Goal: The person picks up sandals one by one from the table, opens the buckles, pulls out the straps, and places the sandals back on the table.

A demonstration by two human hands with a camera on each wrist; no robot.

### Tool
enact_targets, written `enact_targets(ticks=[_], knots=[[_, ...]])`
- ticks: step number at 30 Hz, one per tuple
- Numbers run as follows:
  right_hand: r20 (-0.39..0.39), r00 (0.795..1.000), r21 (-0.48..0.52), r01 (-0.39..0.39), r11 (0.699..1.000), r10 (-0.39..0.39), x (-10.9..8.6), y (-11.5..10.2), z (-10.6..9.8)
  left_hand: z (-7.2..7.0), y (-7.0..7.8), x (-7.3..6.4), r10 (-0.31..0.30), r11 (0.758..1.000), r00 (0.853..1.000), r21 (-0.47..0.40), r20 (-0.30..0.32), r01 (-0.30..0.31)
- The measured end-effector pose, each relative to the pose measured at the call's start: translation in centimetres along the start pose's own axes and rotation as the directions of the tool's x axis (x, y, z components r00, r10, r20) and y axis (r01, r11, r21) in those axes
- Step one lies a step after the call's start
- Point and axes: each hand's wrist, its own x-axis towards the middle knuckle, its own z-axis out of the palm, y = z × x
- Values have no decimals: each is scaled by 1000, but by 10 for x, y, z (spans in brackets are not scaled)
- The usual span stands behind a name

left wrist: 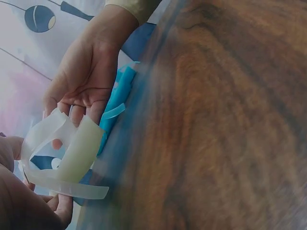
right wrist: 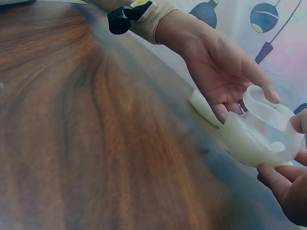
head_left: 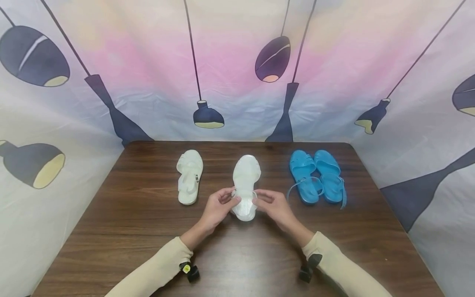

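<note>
A white sandal (head_left: 246, 173) is held between both hands at the middle of the table, its sole facing the head camera and its toe end pointing away. My left hand (head_left: 216, 209) grips its left edge near the heel, thumb on the sole. On the opposite edge, my right hand (head_left: 276, 209) pinches it the same way. In the left wrist view, the held sandal's translucent straps (left wrist: 72, 188) show, one with a loose end. A matching white sandal (head_left: 190, 177) lies strap side up to the left, a small buckle on its side.
To the right lie two blue sandals, the left one (head_left: 301, 161) and the right one (head_left: 325, 161), side by side with thin straps loose. They rest on the dark wooden table (head_left: 148, 231). Behind it hangs a cloth backdrop (head_left: 156, 53) printed with lamps.
</note>
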Motion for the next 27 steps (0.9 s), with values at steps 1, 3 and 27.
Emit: enact_targets(ticks=[1, 3, 27], knots=[[-2, 1000, -4, -7, 1000, 7, -1, 1, -1, 1, -1, 0, -3, 1000, 1000, 0, 2, 3], [-7, 1000, -20, -18, 1000, 18, -1, 3, -2, 3, -2, 0, -9, 1000, 1000, 0, 6, 9], [-3, 999, -23, -54, 998, 53, -4, 12, -9, 3, -1, 1, -169, 977, 983, 145, 75, 157]])
